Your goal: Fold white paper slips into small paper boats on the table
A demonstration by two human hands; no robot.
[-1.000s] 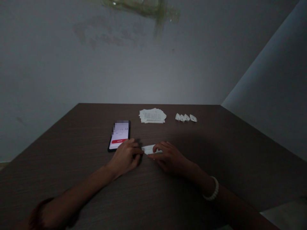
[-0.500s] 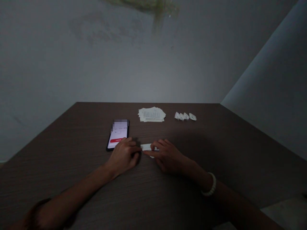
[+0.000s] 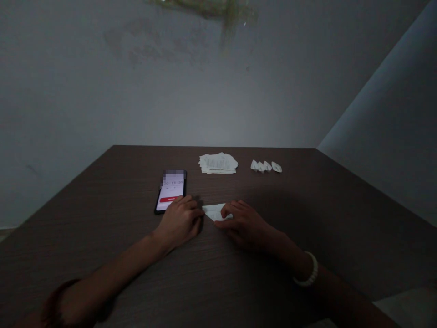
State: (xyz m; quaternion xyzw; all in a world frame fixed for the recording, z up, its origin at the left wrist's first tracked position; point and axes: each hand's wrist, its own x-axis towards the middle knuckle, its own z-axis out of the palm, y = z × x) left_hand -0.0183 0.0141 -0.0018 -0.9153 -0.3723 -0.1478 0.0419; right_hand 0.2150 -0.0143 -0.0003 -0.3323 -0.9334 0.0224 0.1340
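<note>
While paper (image 3: 212, 212) lies on the brown table (image 3: 112, 196), stained wall (image 3: 218, 105) rises behind.

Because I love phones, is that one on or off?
The phone is on: its screen glows pale, with a red bar low down.

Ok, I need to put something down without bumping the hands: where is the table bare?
Bare table shows left of the phone, right of the small folded papers, and between the forearms. Crowded mid-table: the left hand overlaps the phone in view, and the right hand covers part of the paper slip.
</note>
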